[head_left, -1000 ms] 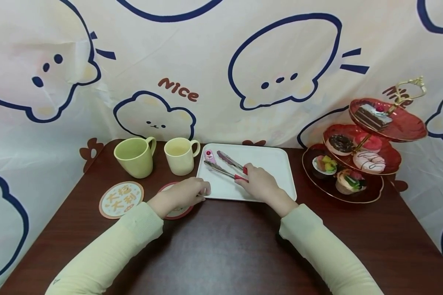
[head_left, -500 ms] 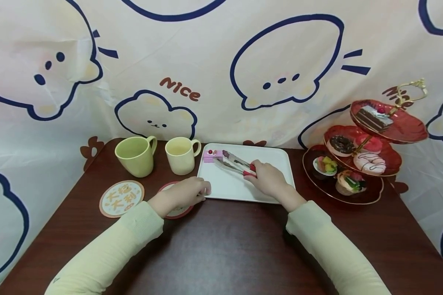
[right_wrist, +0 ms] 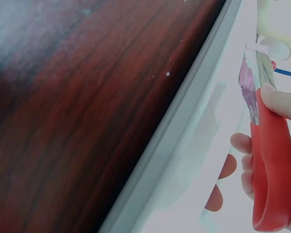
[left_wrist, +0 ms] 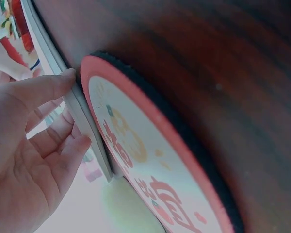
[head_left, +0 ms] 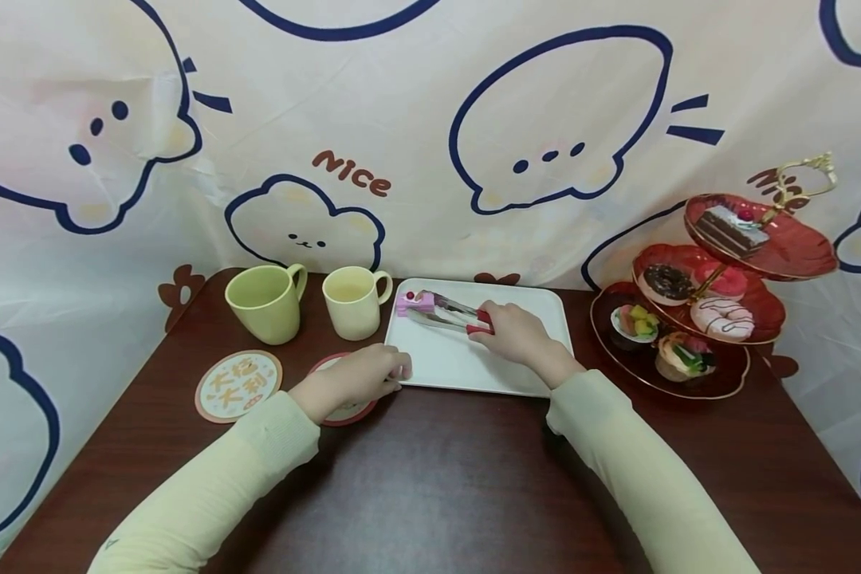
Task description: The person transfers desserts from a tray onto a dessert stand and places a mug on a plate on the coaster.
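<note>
My right hand (head_left: 513, 331) grips red-handled metal tongs (head_left: 450, 312), with fingers and thumb wrapped round the red grips (right_wrist: 276, 160) in the right wrist view. The tong tips lie along both sides of a small pink-purple toy cake (head_left: 414, 301) with a red berry on top, at the far left corner of the white tray (head_left: 473, 359). My left hand (head_left: 362, 375) holds the tray's near left corner; in the left wrist view its fingers (left_wrist: 43, 90) bend about the rim. Below that hand a red-rimmed round coaster (left_wrist: 131, 126) lies on the table.
Left of the tray stand a green mug (head_left: 261, 307) and a cream mug (head_left: 353, 307). Another round coaster (head_left: 238, 387) lies before them. At the right rises a three-tier red stand (head_left: 796, 247) bearing toy cakes and doughnuts. A printed cloth (head_left: 416, 104) hangs behind the dark table (head_left: 430, 486).
The tongs first drew back to the right, uncovering the cake, then moved left again with their tips closing along the cake's sides. The left hand stays at the tray's corner.
</note>
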{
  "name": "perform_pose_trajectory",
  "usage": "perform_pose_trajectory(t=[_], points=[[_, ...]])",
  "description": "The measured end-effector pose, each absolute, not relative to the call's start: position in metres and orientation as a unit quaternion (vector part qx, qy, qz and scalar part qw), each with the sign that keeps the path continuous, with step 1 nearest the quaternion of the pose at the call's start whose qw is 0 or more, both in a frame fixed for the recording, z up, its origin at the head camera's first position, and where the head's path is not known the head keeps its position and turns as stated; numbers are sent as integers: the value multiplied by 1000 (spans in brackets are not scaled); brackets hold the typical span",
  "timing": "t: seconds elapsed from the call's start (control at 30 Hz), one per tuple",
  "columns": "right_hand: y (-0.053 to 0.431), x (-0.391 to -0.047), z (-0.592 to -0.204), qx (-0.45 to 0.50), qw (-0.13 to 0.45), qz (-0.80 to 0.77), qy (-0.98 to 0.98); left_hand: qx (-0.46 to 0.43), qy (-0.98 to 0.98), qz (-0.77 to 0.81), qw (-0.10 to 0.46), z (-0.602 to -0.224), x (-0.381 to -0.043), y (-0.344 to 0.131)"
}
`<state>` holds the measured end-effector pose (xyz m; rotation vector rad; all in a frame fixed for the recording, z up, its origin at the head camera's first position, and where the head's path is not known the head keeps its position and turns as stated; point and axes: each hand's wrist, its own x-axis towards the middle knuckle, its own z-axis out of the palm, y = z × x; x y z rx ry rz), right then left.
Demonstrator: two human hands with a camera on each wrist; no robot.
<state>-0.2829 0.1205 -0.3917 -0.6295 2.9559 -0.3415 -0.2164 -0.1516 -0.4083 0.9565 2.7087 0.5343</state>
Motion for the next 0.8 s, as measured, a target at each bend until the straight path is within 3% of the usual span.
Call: perform_pose_trajectory(t=[0.8], points=[[125, -275, -394, -204, 34, -115, 972, 323, 920, 186, 118, -408, -218, -151]])
